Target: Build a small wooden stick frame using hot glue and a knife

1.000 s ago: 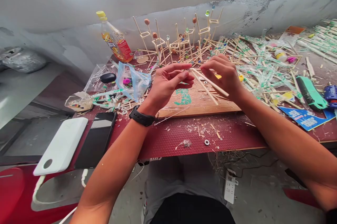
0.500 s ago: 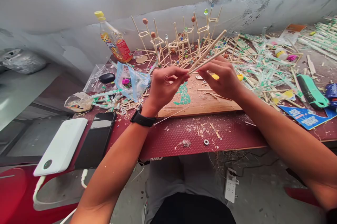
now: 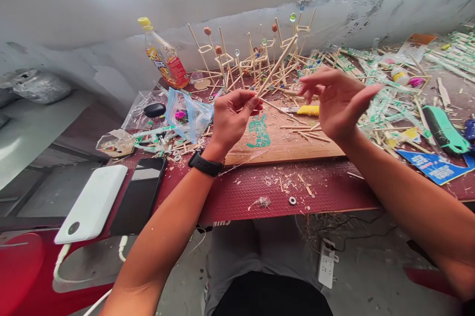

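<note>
left hand (image 3: 232,118) pinches sticks (image 3: 276,64) | sticks slant up-right | right hand (image 3: 339,103) apart, spread

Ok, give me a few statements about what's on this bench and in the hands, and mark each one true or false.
1. The left hand pinches thin wooden sticks. True.
2. The right hand clamps the same sticks. False: it is open with fingers spread, apart from them.
3. The black phone lies beside the white power bank. True.
4. The bottle has a red cap. False: its cap is yellow.
5. The black watch sits on the right wrist. False: it is on the left wrist.
</note>
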### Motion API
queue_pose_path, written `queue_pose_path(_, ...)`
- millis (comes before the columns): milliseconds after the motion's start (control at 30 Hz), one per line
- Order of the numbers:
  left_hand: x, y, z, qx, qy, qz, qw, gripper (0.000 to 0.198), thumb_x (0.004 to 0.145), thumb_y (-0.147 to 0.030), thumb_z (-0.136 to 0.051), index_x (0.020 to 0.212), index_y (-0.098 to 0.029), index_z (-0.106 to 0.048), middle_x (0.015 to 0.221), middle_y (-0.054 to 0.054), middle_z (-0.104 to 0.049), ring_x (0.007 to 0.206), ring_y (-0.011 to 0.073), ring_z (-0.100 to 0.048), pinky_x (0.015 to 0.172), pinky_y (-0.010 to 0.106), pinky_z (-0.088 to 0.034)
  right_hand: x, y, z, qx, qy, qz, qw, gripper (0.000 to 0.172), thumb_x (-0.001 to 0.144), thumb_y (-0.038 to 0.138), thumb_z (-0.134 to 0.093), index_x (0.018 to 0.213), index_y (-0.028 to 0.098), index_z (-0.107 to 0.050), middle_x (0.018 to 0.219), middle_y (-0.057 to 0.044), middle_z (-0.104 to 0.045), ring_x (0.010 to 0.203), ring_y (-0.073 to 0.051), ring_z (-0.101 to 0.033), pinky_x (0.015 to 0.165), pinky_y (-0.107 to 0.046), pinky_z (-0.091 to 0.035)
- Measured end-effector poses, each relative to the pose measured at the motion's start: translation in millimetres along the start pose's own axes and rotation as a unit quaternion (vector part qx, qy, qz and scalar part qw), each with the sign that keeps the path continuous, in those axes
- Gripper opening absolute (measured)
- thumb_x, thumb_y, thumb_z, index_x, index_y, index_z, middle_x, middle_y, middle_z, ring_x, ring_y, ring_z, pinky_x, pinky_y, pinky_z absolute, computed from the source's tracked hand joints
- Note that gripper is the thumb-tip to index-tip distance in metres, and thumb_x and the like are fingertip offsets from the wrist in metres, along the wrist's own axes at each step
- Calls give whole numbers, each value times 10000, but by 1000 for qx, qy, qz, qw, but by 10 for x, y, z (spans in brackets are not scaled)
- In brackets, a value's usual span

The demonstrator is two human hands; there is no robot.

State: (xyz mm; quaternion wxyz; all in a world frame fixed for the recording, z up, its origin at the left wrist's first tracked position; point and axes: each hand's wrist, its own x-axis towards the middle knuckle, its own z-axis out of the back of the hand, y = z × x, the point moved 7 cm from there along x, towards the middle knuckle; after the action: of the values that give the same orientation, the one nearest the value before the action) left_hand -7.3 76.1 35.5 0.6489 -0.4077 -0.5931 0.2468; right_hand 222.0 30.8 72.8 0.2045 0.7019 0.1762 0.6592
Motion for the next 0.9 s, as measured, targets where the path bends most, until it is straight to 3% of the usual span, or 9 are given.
queue_pose_path(100,-14,15,1,-65,-23,55,996,232,898,-365,-990,975,-206,-839,886,27,-870,783,138,-857,725,244,-722,57,-102,386,97,-237,-73,964,1056,1032,981,-126,904,225,-852,784,-97,-619,719,-230,-636,560,-357,-350)
queue_pose_path(167,-24,16,-8,-92,-32,83,992,189,885,-302,-993,948,-205,-843,871,22,-870,766,134,-852,716,242,-716,117,-223,561,136,-268,-134,944,981,994,1023,-249,981,241,-841,932,-122,-689,873,-262,-696,621,-367,-438)
queue_pose_path(233,-30,25,-16,-105,-37,106,988,158,886,-264,-985,930,-204,-846,862,21,-870,758,133,-848,720,249,-716,207,-327,626,179,-199,-193,944,853,916,1048,-471,1067,285,-823,968,-100,-723,993,-278,-716,776,-414,-544)
queue_pose_path(333,-36,43,-16,-113,-44,127,985,134,894,-240,-974,917,-204,-847,853,20,-868,745,128,-838,734,259,-714,254,-359,537,215,-40,-264,940,669,735,917,-854,996,304,-800,588,59,-466,615,-159,-512,683,-374,-485)
queue_pose_path(400,-40,51,-9,-113,-49,136,983,143,894,-246,-978,916,-205,-843,852,20,-867,741,126,-835,738,261,-709,183,-345,355,192,78,-326,922,648,746,908,-858,946,296,-783,495,116,-272,467,-111,-259,526,-351,-316)
queue_pose_path(500,-39,45,0,-117,-53,138,982,188,883,-284,-1000,918,-200,-835,862,23,-873,746,122,-837,732,247,-702,56,-334,137,133,148,-369,908,763,870,1004,-657,929,255,-785,479,120,-224,430,-97,-136,466,-358,-148)
queue_pose_path(700,-25,1,-37,-167,-44,126,977,307,811,-352,-1059,930,-189,-828,856,12,-872,757,121,-844,740,232,-709,-39,-212,-158,-123,242,-193,943,668,1015,843,-669,857,201,-768,636,27,-508,567,-109,-387,493,-336,-256)
queue_pose_path(800,-32,2,-72,-175,-34,131,975,239,856,-296,-1023,937,-194,-823,874,5,-873,766,114,-843,760,238,-711,-130,-201,-239,-110,252,-205,939,574,1026,761,-712,988,197,-813,852,-38,-709,633,-111,-496,486,-313,-333)
queue_pose_path(900,-46,27,-102,-166,-21,136,976,188,890,-267,-989,949,-196,-825,878,4,-870,779,118,-847,769,249,-718,-218,-235,-292,-63,247,-252,934,475,984,666,-816,1121,212,-807,783,-27,-746,598,-137,-588,487,-325,-402)
